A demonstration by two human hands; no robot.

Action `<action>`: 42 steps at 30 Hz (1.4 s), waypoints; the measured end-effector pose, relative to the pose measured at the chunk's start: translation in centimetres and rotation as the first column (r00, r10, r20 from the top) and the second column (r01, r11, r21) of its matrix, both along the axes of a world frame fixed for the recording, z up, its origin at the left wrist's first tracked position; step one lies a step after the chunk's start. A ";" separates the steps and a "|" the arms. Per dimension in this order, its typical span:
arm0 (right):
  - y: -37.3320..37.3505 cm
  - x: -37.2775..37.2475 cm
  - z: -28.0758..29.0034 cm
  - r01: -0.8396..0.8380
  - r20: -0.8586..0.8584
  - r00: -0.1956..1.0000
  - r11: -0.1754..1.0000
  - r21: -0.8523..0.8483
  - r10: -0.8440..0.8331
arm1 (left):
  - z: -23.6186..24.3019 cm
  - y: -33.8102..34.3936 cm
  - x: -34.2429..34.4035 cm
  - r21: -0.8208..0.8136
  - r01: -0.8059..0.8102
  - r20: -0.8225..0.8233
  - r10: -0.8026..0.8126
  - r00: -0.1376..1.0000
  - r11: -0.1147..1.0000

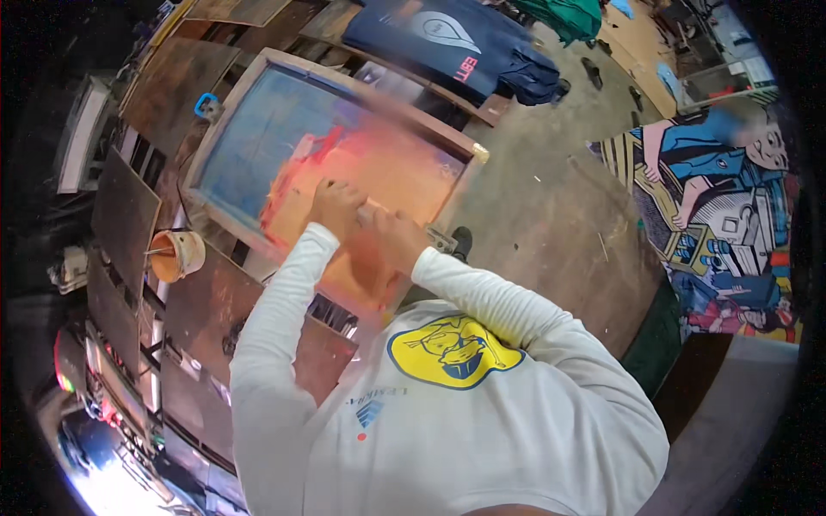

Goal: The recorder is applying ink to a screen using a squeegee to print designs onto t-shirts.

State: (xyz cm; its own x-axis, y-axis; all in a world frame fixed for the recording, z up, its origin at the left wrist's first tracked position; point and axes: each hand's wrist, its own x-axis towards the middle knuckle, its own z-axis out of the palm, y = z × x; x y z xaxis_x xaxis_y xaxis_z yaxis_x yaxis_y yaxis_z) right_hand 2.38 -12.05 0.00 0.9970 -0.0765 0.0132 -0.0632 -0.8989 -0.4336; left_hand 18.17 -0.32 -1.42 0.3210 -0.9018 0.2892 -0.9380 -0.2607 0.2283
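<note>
A wooden-framed printing screen (411, 110) lies in front of me, tilted in the view. Its mesh is blue at the far left, while wet orange ink (417, 185) with pink-red streaks covers the middle and right. Both my hands are closed side by side over the inked part. My left hand (335, 206) and my right hand (402, 242) grip what looks like a squeegee (367, 211), mostly covered by my fingers. Its blade edge cannot be made out. White sleeves cover both my forearms.
An ink-stained white bucket (194, 252) with orange inside stands at the left, among dark boards (202, 297). A blue-handled clamp (205, 106) is at the screen's left edge. Beyond lies a dark printed T-shirt (413, 34). Footwear (592, 74) lies on the floor; a mural (731, 224) is at right.
</note>
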 end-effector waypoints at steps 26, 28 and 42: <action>-1.0 0.5 0.0 0.171 -0.103 0.982 0.979 0.114 -0.159 | 0.7 -1.2 -0.3 0.145 -0.106 -0.040 0.113 0.993 0.984; 0.7 -0.3 -0.3 0.067 -0.041 0.997 0.989 0.135 -0.062 | 2.0 0.3 -0.6 0.180 -0.121 -0.019 0.127 0.992 0.976; -15.5 5.9 -0.8 0.165 0.034 0.986 0.986 0.005 -0.165 | -0.9 -16.3 5.4 0.146 -0.222 0.104 0.208 0.973 0.964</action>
State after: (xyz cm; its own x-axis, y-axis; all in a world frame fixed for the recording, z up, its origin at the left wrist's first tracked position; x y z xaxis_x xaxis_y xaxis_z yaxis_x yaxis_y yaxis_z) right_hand 8.23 -27.51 -0.80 0.9697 -0.2398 0.0465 -0.1957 -0.8766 -0.4396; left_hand 23.61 -16.57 -2.35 0.4918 -0.8504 0.1867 -0.8706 -0.4839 0.0892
